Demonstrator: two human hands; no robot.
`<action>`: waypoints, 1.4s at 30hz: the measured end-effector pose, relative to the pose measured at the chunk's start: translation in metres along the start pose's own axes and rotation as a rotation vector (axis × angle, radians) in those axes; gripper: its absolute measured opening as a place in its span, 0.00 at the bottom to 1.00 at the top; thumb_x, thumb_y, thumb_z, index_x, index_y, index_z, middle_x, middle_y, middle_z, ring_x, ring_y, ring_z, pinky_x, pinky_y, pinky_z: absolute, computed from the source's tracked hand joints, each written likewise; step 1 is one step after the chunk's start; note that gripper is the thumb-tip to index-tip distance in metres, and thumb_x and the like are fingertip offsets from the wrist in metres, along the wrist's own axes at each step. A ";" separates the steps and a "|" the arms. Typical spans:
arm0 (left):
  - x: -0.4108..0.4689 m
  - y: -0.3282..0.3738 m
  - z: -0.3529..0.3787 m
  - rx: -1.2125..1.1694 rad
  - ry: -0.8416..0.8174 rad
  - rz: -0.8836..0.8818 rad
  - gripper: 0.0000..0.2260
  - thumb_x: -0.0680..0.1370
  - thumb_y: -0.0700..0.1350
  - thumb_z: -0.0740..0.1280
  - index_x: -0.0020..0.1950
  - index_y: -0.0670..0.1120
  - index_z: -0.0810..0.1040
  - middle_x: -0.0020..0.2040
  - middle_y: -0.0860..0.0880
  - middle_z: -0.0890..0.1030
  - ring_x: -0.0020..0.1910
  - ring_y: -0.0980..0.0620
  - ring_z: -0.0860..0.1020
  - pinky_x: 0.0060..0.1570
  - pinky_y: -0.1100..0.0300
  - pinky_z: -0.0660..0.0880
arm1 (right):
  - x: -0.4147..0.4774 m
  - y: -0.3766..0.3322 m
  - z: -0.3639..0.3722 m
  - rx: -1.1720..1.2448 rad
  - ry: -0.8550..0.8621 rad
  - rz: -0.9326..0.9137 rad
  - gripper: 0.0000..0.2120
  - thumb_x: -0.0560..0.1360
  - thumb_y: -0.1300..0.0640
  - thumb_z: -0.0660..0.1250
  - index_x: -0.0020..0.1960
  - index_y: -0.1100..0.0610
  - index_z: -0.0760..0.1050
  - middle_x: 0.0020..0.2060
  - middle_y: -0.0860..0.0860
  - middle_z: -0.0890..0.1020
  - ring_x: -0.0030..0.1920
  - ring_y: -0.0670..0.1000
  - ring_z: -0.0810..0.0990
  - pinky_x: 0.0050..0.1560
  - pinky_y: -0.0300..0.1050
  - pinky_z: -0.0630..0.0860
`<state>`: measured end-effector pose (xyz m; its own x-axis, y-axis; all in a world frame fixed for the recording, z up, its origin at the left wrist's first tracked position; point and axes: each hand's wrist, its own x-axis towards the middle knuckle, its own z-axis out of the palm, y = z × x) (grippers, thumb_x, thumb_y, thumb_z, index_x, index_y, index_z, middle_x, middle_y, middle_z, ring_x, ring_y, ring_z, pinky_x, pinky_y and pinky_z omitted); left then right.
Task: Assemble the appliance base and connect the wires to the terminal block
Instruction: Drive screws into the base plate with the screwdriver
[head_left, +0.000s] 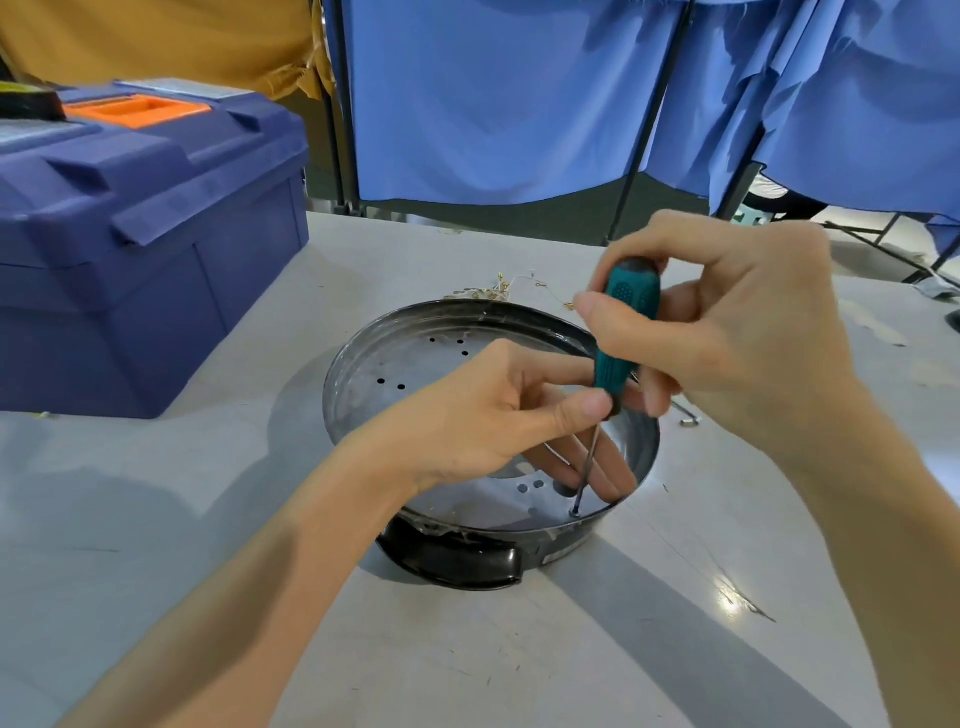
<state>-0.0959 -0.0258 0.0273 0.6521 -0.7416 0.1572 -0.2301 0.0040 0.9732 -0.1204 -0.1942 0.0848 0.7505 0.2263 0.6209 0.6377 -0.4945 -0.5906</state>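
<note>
Fingers (675, 244) of right hand (727, 332) clenched round teal screwdriver (628, 312), left hand (483, 415) pinching its collar, tip in appliance base (410, 358).

A pale grey table (208, 519) carries a blue toolbox (130, 249) at its left side and a round metal appliance base (415, 364) near the middle. Thin wires (498, 288) (tipped with gold terminals) lie just behind the base, and a small metal part (689, 421) lies to its right.
</note>
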 end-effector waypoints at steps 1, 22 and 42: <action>-0.001 0.000 0.000 -0.005 0.015 0.007 0.15 0.78 0.48 0.63 0.62 0.44 0.77 0.45 0.42 0.86 0.44 0.47 0.85 0.50 0.50 0.82 | -0.002 0.000 0.003 -0.049 0.061 -0.020 0.07 0.72 0.59 0.74 0.40 0.60 0.78 0.28 0.48 0.75 0.21 0.48 0.77 0.19 0.37 0.71; 0.007 0.003 0.005 0.061 0.078 0.015 0.14 0.78 0.43 0.67 0.62 0.40 0.75 0.43 0.41 0.86 0.43 0.44 0.85 0.48 0.48 0.82 | -0.005 0.004 0.006 -0.608 0.260 -0.092 0.22 0.75 0.44 0.68 0.34 0.61 0.75 0.24 0.55 0.73 0.27 0.56 0.71 0.34 0.44 0.66; 0.004 0.001 0.001 0.032 0.076 0.030 0.13 0.77 0.46 0.68 0.56 0.38 0.80 0.42 0.42 0.86 0.44 0.45 0.85 0.44 0.56 0.82 | -0.005 0.003 0.023 -0.324 0.189 0.061 0.18 0.73 0.48 0.72 0.35 0.61 0.75 0.26 0.53 0.75 0.32 0.53 0.74 0.28 0.41 0.70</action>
<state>-0.0942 -0.0295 0.0290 0.6971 -0.6887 0.1992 -0.2725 0.0025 0.9622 -0.1179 -0.1775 0.0680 0.7210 0.0446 0.6915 0.4825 -0.7486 -0.4548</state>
